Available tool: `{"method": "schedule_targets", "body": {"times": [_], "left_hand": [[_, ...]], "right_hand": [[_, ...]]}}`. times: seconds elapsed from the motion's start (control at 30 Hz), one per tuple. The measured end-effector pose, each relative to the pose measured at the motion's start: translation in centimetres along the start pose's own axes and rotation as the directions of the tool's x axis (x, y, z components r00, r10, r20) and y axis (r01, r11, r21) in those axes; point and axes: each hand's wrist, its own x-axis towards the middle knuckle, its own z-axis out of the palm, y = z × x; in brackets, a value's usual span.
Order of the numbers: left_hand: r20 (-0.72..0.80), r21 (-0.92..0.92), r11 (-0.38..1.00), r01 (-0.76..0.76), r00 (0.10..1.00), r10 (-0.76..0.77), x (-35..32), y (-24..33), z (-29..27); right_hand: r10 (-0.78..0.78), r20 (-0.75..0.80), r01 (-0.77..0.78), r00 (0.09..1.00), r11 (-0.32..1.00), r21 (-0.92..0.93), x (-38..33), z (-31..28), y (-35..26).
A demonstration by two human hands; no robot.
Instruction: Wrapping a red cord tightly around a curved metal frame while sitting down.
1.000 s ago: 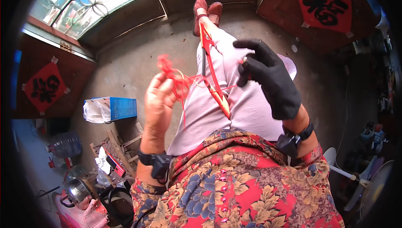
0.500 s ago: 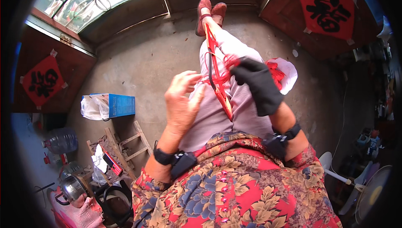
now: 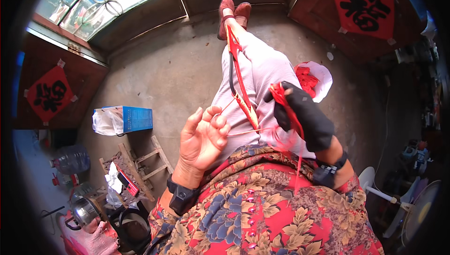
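Observation:
A flat red braided cord (image 3: 240, 84) runs taut from my shoes (image 3: 233, 13) down along my legs to my lap. My left hand (image 3: 204, 138) is bare, palm up, fingers loosely curled, pinching thin red threads (image 3: 243, 132) that lead to the braid's near end. My right hand (image 3: 302, 119), in a black glove, is closed around a bunch of red cord (image 3: 281, 93) just right of the braid; loose strands hang below it. Both wrists wear dark bands.
A white bag of red cord (image 3: 318, 74) lies beside my right leg. A blue box with a plastic bag (image 3: 124, 119), a low wooden stool (image 3: 140, 161), a water bottle (image 3: 70, 159) and a kettle (image 3: 84, 208) stand at left. A fan (image 3: 412, 208) is at right.
My left hand has dropped down and left, away from the braid, and turned palm up. My gloved right hand has pulled the red cord out to the right and lower.

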Motion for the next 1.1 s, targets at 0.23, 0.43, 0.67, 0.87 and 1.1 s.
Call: {"method": "schedule_targets", "body": {"times": [0.23, 0.43, 0.67, 0.87, 1.1], "left_hand": [[-0.322, 0.750, 0.649, 0.129, 0.928, 0.188, -1.5, -0.3, -0.4], [-0.315, 0.733, 0.655, 0.185, 0.945, 0.085, -2.2, 0.4, 0.0], [0.066, 0.423, 0.903, -0.072, 0.997, 0.049, -1.8, 1.1, 1.1], [0.095, 0.570, 0.748, -0.341, 0.931, 0.353, 3.1, 1.9, 3.3], [0.109, 0.969, 0.135, -0.208, 0.846, 0.523, 6.1, 0.2, -0.3]], "right_hand": [[-0.283, 0.009, 0.145, 0.959, 0.465, -0.874, 5.6, 3.1, 6.1], [-0.167, -0.031, 0.125, 0.985, 0.833, -0.539, 6.0, 0.5, 6.0], [-0.195, -0.203, 0.261, 0.960, 0.885, 0.385, 4.6, -6.8, 0.4], [-0.277, -0.085, 0.268, 0.957, 0.958, -0.104, 6.8, -3.2, 1.8], [-0.267, 0.069, 0.276, 0.961, 0.929, -0.248, 8.7, 2.5, 5.5]]}}
